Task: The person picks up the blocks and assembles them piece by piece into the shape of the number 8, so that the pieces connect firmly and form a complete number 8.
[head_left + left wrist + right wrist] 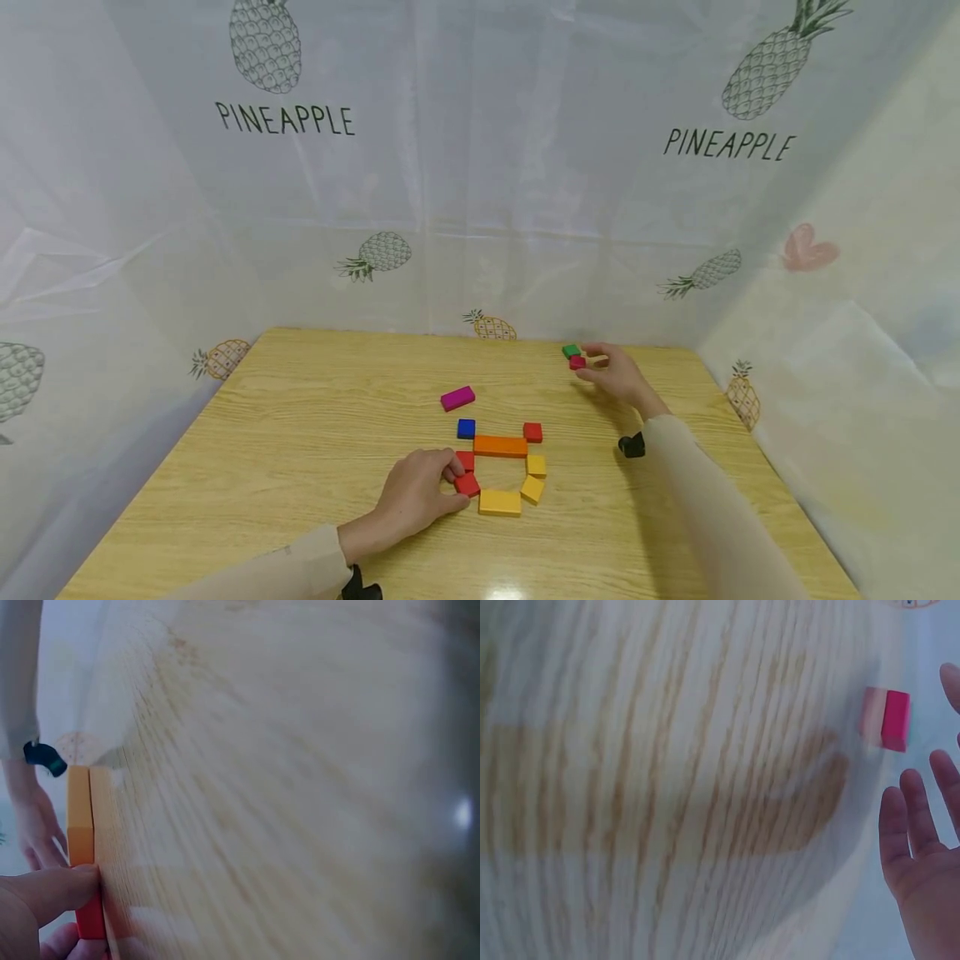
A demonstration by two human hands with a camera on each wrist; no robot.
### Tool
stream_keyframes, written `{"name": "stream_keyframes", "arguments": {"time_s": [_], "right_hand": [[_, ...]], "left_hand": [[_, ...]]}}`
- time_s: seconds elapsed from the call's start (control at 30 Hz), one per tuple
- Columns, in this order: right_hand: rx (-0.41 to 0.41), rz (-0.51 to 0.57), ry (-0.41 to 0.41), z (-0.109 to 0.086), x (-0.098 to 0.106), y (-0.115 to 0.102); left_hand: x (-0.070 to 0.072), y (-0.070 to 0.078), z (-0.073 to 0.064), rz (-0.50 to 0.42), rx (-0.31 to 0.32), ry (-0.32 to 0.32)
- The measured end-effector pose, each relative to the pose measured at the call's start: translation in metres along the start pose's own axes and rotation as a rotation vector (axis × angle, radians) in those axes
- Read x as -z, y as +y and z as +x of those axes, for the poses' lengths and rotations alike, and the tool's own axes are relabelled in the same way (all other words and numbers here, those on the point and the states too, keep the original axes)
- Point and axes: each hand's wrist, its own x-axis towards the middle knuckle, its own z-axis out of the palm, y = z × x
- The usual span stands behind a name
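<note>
My left hand (420, 492) pinches a small red block (467, 485) between thumb and fingers at the lower left of a ring of blocks. In the left wrist view its thumb presses that red block (91, 919), which stands beside a yellow block (80, 814). Far back on the table, my right hand (617, 375) reaches around a crimson block (577, 363) with its fingers spread. The right wrist view shows the crimson block (896, 720) apart from the relaxed fingers (895, 825). Next to it lies a green block (572, 352).
The ring also has another red block (465, 460), an orange bar (500, 447), a wide yellow block (499, 502) and small yellow blocks (536, 465). Blue (466, 428) and red (532, 432) blocks sit at its upper corners. A magenta bar (457, 398) lies behind. A pineapple-print curtain (480, 167) surrounds the table.
</note>
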Motion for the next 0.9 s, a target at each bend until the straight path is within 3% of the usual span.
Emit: {"name": "stream_keyframes", "arguments": {"time_s": [0.9], "right_hand": [[-0.094, -0.042, -0.001, 0.016, -0.013, 0.010]], "left_hand": [[0.000, -0.003, 0.003, 0.011, -0.004, -0.007]]}}
